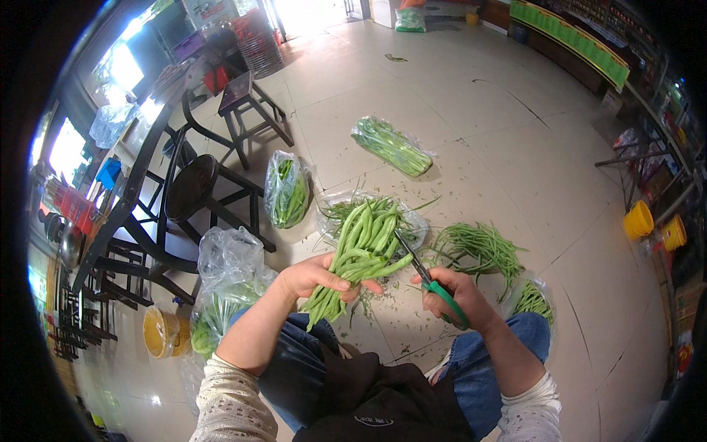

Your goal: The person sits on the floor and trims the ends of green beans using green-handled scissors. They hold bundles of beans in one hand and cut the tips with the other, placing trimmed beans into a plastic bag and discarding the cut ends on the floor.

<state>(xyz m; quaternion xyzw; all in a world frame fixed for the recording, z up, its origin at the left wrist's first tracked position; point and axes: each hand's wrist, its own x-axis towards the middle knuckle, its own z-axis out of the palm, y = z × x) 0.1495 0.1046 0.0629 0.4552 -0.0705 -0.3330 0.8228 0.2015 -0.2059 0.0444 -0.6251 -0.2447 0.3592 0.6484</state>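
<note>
My left hand (326, 279) grips a thick bundle of green beans (367, 232), their ends fanned out toward the floor in front. Green-handled scissors (448, 304) are in my right hand (458, 295), the blades slanting up and left to the right side of the bundle. Whether the blades touch a bean is hard to tell. Below the bundle, a clear plastic bag (417, 224) lies spread with thin green stalks on it. A loose heap of long beans (483, 248) rests on the tiles to the right, beside a plastic bag of cut beans (533, 301) near my knee.
Bagged leafy stalks (392, 146) and a bag of green peppers (287, 190) lie ahead. At left are a bag of greens (226, 293), a yellow bucket (165, 331), a dark round stool (192, 188) and a table. Green trimmings litter the tiled floor (386, 331). Yellow buckets (638, 220) stand right.
</note>
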